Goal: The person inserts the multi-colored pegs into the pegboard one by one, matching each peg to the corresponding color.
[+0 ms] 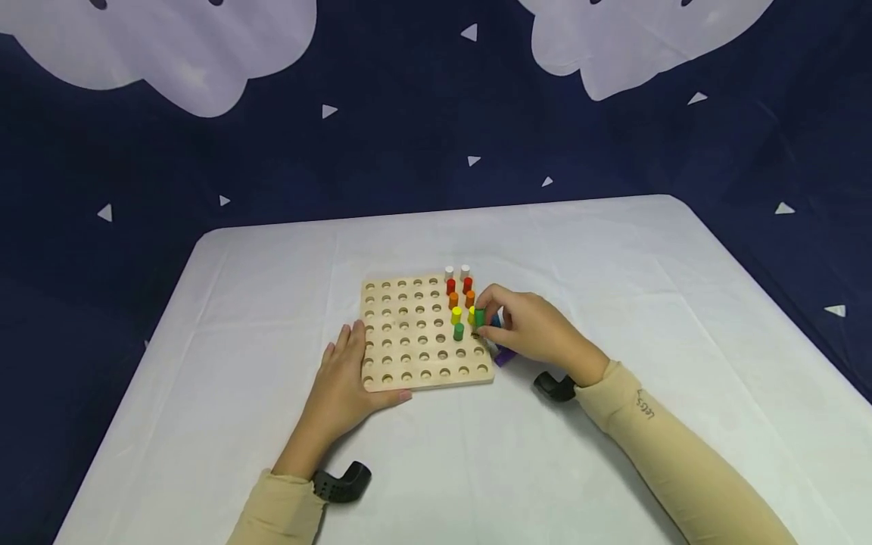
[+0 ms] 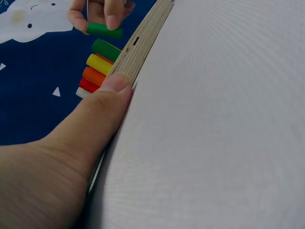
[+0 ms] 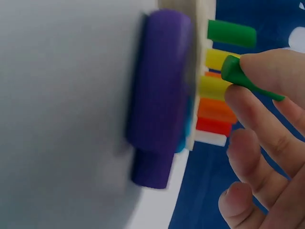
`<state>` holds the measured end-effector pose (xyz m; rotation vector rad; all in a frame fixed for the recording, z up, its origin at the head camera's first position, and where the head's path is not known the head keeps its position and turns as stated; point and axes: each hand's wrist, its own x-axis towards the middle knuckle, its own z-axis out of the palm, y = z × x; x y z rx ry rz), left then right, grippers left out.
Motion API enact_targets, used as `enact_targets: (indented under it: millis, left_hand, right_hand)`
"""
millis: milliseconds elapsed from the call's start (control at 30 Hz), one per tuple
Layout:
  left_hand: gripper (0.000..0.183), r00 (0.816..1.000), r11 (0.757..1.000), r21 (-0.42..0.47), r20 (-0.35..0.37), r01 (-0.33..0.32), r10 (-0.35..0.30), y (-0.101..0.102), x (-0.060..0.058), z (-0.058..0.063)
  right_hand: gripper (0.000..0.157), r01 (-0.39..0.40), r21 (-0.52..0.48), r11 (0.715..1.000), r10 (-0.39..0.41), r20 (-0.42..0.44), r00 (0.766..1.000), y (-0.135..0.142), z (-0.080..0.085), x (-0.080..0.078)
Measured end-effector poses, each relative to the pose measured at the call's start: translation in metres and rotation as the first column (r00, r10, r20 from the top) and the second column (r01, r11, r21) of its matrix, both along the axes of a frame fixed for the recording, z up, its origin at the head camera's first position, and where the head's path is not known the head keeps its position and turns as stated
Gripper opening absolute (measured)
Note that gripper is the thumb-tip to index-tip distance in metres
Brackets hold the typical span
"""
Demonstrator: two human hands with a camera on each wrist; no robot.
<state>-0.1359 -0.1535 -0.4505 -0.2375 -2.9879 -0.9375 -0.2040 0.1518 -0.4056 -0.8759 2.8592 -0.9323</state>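
Note:
A wooden pegboard (image 1: 413, 356) with rows of round holes lies on the table. My left hand (image 1: 338, 386) rests against its near left corner, fingers straight along the left side. The thumb (image 2: 114, 83) touches the front edge. Between thumb and fingers, my right hand (image 1: 527, 325) pinches a green peg (image 3: 232, 71), held above the board's right side. Another green peg (image 1: 459, 332) stands in the board to its left. Behind it, pairs of yellow (image 1: 456, 316), orange (image 1: 453, 301), red (image 1: 451, 287) and white pegs (image 1: 449, 274) stand upright.
A purple peg (image 3: 162, 90) lies on the table beside the board's right edge, under my right hand. Something blue (image 1: 496, 321) sits there too, partly hidden. The white-covered table (image 1: 613, 265) meets a dark blue backdrop (image 1: 381, 166) with clouds and triangles.

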Motion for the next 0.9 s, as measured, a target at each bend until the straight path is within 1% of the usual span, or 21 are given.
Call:
enact_targets:
  millis: [133, 233, 400, 567, 667, 767, 833, 900]
  left_hand:
    - [0.138, 1.000, 1.000, 0.004, 0.004, -0.002, 0.002, 0.000, 0.001, 0.000]
    - [0.138, 1.000, 1.000, 0.006, 0.004, -0.004, 0.004, 0.000, 0.001, 0.000]
    - [0.138, 1.000, 1.000, 0.002, 0.003, -0.005, 0.005, 0.001, 0.001, 0.001]
    - [0.138, 1.000, 1.000, 0.001, 0.007, -0.005, 0.005, 0.001, 0.001, 0.000]
    - [0.138, 1.000, 1.000, 0.002, 0.011, -0.005, 0.005, 0.001, 0.001, 0.000]
    - [0.138, 1.000, 1.000, 0.000, 0.010, -0.004, 0.004, 0.001, 0.001, 0.000]
    - [0.138, 1.000, 1.000, -0.003, 0.007, -0.005, 0.005, 0.001, 0.000, 0.000]
    - [0.138, 1.000, 1.000, -0.004, 0.005, -0.005, 0.005, 0.001, 0.000, 0.000]
  right_hand:
    - [0.026, -0.012, 0.049, 0.999, 0.012, 0.011, 1.000, -0.005, -0.004, 0.002]
    - [0.025, -0.008, 0.064, 0.998, 0.008, -0.008, 1.000, -0.007, -0.006, 0.002]
    - [0.022, -0.005, 0.071, 0.997, 0.007, -0.027, 1.000, -0.007, -0.007, 0.001]
    - [0.020, -0.014, 0.100, 0.995, 0.018, -0.043, 0.999, -0.007, -0.007, 0.001]
    - [0.022, -0.008, 0.086, 0.996, 0.012, -0.038, 0.999, -0.003, -0.006, 0.001]
    - [0.025, 0.023, 0.037, 0.999, -0.022, -0.019, 1.000, 0.003, -0.003, -0.001]
    - [0.031, 0.039, 0.007, 0.999, -0.039, 0.025, 0.999, 0.008, 0.000, -0.003]
    - [0.037, 0.040, -0.010, 0.999, -0.039, 0.085, 0.996, 0.013, 0.001, -0.005]
